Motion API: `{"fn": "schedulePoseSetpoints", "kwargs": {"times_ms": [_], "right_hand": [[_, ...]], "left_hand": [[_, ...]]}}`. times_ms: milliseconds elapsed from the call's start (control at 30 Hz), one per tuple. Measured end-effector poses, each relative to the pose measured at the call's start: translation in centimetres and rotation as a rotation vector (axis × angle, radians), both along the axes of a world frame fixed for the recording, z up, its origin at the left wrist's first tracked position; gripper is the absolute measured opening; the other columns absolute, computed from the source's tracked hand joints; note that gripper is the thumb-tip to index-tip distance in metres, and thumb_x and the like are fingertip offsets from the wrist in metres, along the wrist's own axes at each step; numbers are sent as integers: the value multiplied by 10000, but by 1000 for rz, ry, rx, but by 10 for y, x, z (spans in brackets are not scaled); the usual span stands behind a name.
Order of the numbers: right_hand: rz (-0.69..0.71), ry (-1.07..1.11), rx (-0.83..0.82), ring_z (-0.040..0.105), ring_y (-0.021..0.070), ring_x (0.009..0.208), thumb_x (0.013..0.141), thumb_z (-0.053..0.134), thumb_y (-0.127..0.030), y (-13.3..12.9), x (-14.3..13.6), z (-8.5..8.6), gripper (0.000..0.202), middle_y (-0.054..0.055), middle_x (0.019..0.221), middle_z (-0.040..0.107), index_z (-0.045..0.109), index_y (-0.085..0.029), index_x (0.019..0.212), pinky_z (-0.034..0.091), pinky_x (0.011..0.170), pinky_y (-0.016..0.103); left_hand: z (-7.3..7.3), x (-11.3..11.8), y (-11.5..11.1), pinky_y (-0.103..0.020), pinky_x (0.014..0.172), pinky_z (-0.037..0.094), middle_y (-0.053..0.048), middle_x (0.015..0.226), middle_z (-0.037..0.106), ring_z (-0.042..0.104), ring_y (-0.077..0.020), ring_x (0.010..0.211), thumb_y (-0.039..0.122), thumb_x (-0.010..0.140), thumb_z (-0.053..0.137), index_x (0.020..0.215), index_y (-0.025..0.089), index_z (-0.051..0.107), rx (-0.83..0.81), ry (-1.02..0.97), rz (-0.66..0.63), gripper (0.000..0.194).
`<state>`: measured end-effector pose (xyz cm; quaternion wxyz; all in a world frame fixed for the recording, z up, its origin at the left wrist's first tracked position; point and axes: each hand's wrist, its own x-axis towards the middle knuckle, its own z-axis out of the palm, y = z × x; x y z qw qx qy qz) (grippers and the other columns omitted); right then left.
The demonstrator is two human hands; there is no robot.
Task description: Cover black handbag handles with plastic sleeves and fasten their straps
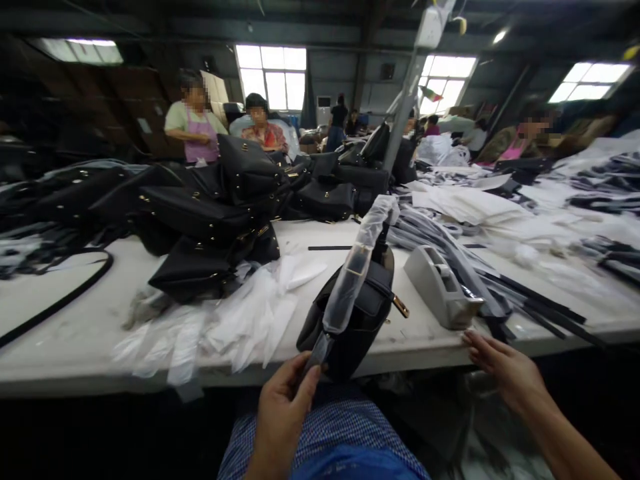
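Note:
A black handbag [367,307] with gold hardware stands tilted at the table's front edge. Clear plastic wrapping [350,287] covers its strap, which arches over the bag. My left hand [287,407] is closed, pinching the lower end of the wrapped strap between thumb and fingers. To the right of the bag sits a grey tape dispenser [443,290]. My right hand [505,367] is at the dispenser's front end, thumb and fingertips pressed together. Whatever lies between those fingertips is too small to make out.
Black handbags [200,213] are piled at the left and back. White plastic sleeves [250,307] lie left of my bag. Wrapped straps [430,233] spread out behind the dispenser. A slanted metal post [403,100] rises beyond. Several people work across the table [320,233].

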<state>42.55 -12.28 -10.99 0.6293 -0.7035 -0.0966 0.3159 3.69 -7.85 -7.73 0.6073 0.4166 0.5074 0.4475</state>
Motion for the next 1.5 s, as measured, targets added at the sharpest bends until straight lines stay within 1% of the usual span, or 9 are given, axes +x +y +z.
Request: {"fn": "schedulePoseSetpoints", "kwargs": {"times_ms": [100,267,433,667,900,1000,1100,1233,1500], "right_hand": [[277,1,-1,663,131,594,543,924,-324,-8,-54,11,339,61,809,767,787,-164,808,584,538,163],[877,-56,142,643,115,581,791,781,-430,-1,-175,59,280,56,739,743,773,-161,867,535,574,178],[909,-172,178,624,127,524,811,736,-480,25,-241,82,310,29,659,709,752,-171,803,503,526,209],[880,-461,34,589,126,458,856,656,-539,35,-250,71,404,14,582,679,726,-183,679,435,457,210],[947,-575,-18,621,159,522,888,619,-477,27,-242,74,326,1,572,673,779,-195,849,474,558,242],[1010,-529,34,647,177,594,903,591,-435,27,-239,70,316,11,621,689,776,-181,930,490,616,258],[1016,-381,76,678,204,685,874,613,-435,29,-239,62,318,40,713,727,771,-163,921,515,682,274],[941,-386,129,689,235,867,863,628,-422,27,-243,53,296,77,894,762,770,-170,925,513,819,290],[860,-389,146,710,254,846,864,582,-332,23,-254,51,268,94,940,775,779,-180,963,550,811,334]], "left_hand": [[-1,1,1,-189,510,430,-75,898,761,570,-101,574,437,768,767,1100,145,727,30,10,-5,444],[3,3,-1,-288,897,527,-81,1053,760,688,-229,1012,341,822,714,1051,169,741,145,40,6,288],[4,2,-6,-275,873,544,-55,1039,761,700,-218,979,305,850,682,1043,193,745,264,176,30,232],[5,-2,-9,-248,871,537,-33,1020,767,706,-199,959,240,871,656,1034,219,760,366,219,31,195],[9,-8,-9,-247,856,512,-48,1002,743,674,-193,945,273,889,638,1019,207,742,331,162,-35,179],[12,-8,-10,-180,610,467,-24,807,682,597,-107,665,354,910,618,950,170,707,175,16,-82,208],[15,-8,-12,-157,386,211,32,646,545,317,-24,422,449,906,604,818,141,633,-43,-176,-143,322],[18,-7,-12,-165,361,128,51,602,503,229,-3,378,492,854,658,785,137,590,-171,-287,-166,368],[20,-3,-15,-161,328,127,46,544,526,240,2,319,556,781,695,787,128,624,-284,-318,-232,434]]}}
